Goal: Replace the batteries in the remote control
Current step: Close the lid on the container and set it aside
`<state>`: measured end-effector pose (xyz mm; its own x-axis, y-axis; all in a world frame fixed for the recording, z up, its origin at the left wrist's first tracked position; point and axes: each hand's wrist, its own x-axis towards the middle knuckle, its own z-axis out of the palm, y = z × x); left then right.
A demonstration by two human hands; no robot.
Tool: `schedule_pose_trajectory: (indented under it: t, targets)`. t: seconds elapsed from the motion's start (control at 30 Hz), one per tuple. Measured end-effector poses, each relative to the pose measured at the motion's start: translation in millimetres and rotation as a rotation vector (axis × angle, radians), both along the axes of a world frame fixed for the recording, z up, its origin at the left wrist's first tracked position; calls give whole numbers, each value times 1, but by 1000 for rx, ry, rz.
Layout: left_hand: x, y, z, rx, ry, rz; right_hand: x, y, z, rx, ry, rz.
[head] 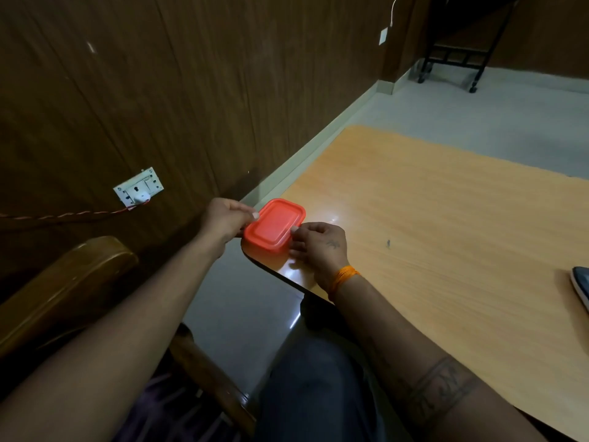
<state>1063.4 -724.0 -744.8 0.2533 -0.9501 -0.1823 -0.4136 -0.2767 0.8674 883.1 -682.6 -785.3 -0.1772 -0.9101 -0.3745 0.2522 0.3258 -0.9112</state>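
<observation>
Both hands are on the small orange-red rectangular plastic box (pixel 274 225), lid on, sitting at the near left corner of the light wooden table (pixel 446 218). The left hand (pixel 224 220) pinches the box's left edge, thumb on the lid rim. The right hand (pixel 318 245), orange thread band (pixel 344 277) at the wrist, grips the box's right side, fingers curled; its underside contact is probably hidden. Far right of the box, a dark object (pixel 580 287) pokes past the table edge.

Smooth orange plastic box (pixel 274 225), glossy wood-grain table (pixel 430 224), wood-panelled wall (pixel 159 90)
</observation>
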Motion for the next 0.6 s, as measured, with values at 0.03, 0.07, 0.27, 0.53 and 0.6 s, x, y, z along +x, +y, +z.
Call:
schedule_pose_trajectory:
  t: [0.03,0.07,0.27,0.53,0.6]
  targets:
    - [-1,2,1,-9,-9,3,-2,1,1,-2,1,-4]
    - [-1,4,2,-21,-16,13,-4,3,2,-2,4,-15]
    - [-22,31,28,-190,-5,61,-37,29,26,-84,43,-112]
    - [-140,101,44,-249,378,-207,-127,94,70,-204,26,-214]
    - [-175,115,43,-201,432,-289,-157,113,75,-204,42,-252]
